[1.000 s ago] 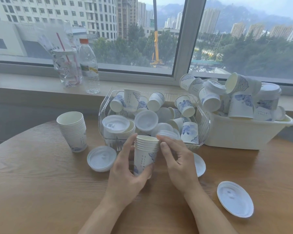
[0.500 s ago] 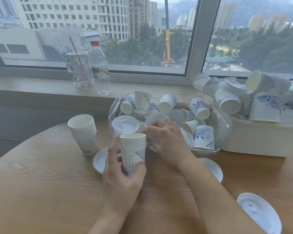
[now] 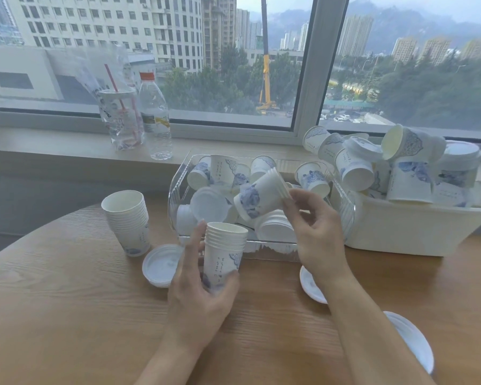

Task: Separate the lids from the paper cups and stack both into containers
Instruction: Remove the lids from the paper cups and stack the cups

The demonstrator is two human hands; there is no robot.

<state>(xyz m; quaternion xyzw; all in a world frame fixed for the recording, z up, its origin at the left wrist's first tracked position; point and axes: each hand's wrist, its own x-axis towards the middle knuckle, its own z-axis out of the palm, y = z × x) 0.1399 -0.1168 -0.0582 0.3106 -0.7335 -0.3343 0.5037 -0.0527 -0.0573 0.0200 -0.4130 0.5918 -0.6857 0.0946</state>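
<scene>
My left hand (image 3: 197, 295) grips an upright stack of nested paper cups (image 3: 223, 254) standing on the wooden table (image 3: 67, 315). My right hand (image 3: 314, 232) pinches the rim end of a lidded cup (image 3: 258, 198) with a blue flower print, lifted on its side above the clear basket (image 3: 175, 190). That basket holds several cups and white lids. A second, taller cup stack (image 3: 128, 220) stands at the left. A pile of loose lids (image 3: 161, 265) lies beside my left hand.
A white tub (image 3: 411, 232) heaped with lidded cups sits at the right. Single lids lie on the table under my right wrist (image 3: 311, 287) and at the right edge (image 3: 414, 343). A water bottle (image 3: 154, 115) and a bagged plastic cup (image 3: 120, 118) stand on the windowsill.
My right hand reached into the clear basket, took a lidded cup and lifted it up on its side. My left hand kept its hold on the cup stack.
</scene>
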